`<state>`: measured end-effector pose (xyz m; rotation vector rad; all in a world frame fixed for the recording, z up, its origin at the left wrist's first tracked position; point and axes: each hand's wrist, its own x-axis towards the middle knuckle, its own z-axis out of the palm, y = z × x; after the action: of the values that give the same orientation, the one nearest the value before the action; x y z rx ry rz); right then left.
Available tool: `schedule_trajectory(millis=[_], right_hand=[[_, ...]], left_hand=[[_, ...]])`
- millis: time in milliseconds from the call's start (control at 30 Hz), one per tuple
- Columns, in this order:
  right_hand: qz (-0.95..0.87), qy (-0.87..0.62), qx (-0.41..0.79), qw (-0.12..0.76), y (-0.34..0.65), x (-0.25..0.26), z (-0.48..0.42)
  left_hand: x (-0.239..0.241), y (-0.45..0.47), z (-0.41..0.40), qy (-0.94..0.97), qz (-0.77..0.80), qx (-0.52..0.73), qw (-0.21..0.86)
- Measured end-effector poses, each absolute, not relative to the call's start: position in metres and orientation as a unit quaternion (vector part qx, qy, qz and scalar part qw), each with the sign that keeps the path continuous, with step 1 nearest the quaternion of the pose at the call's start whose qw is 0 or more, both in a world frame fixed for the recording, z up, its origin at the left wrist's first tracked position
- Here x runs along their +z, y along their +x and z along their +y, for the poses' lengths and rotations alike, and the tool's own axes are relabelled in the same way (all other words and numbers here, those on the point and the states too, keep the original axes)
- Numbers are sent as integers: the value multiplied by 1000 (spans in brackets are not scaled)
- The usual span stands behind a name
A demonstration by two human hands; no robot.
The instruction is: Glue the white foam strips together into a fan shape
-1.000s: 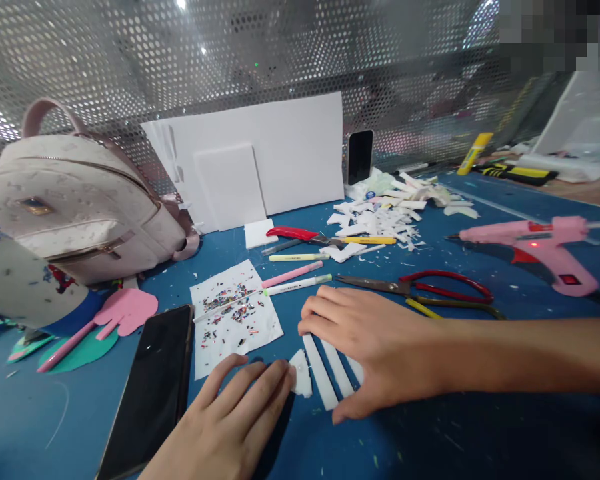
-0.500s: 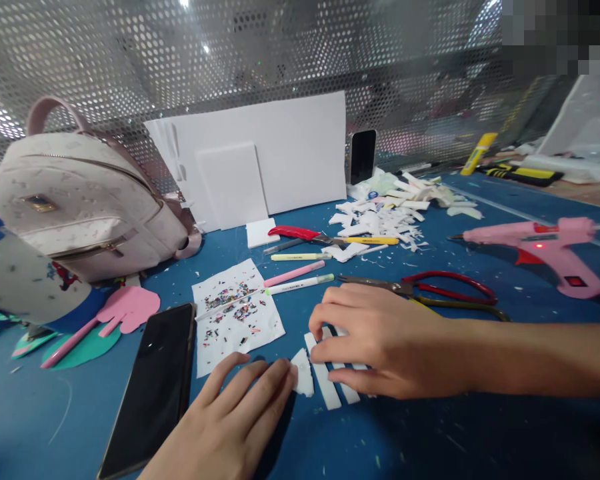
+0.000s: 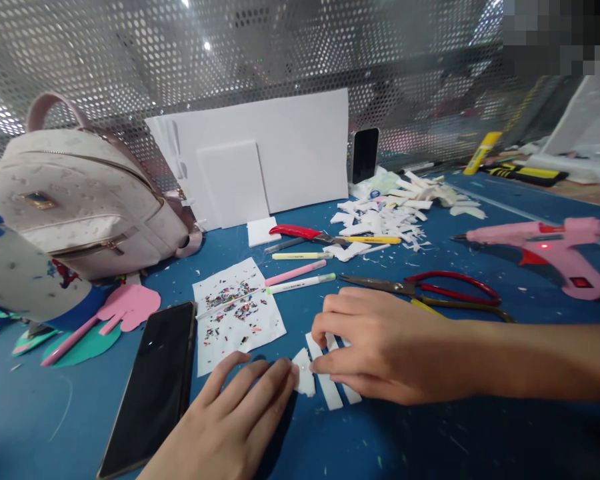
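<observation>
Left hand (image 3: 237, 413), loosely spread, touches a scrap (image 3: 304, 377) at its two o'clock, perhaps steadying it. Right hand (image 3: 373, 347) curls half-closed over strips (image 3: 329, 389), grip unclear

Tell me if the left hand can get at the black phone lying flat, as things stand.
Probably yes: the phone lies beside the left hand, on its left, face uncovered, and nothing visible stands between them.
</observation>
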<state>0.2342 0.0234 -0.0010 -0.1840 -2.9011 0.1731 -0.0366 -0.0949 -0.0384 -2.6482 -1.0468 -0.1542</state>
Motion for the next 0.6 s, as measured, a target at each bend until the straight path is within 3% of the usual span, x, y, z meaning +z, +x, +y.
schedule_trajectory(millis=[400,600], right_hand=[[-992,-53,57,101,231,2,24],[-993,-48,41,98,233,5,23]], left_hand=[[-39,-35,-91,-919,-344,-97,165],[-37,-35,-94,-917,-364,-60,149]])
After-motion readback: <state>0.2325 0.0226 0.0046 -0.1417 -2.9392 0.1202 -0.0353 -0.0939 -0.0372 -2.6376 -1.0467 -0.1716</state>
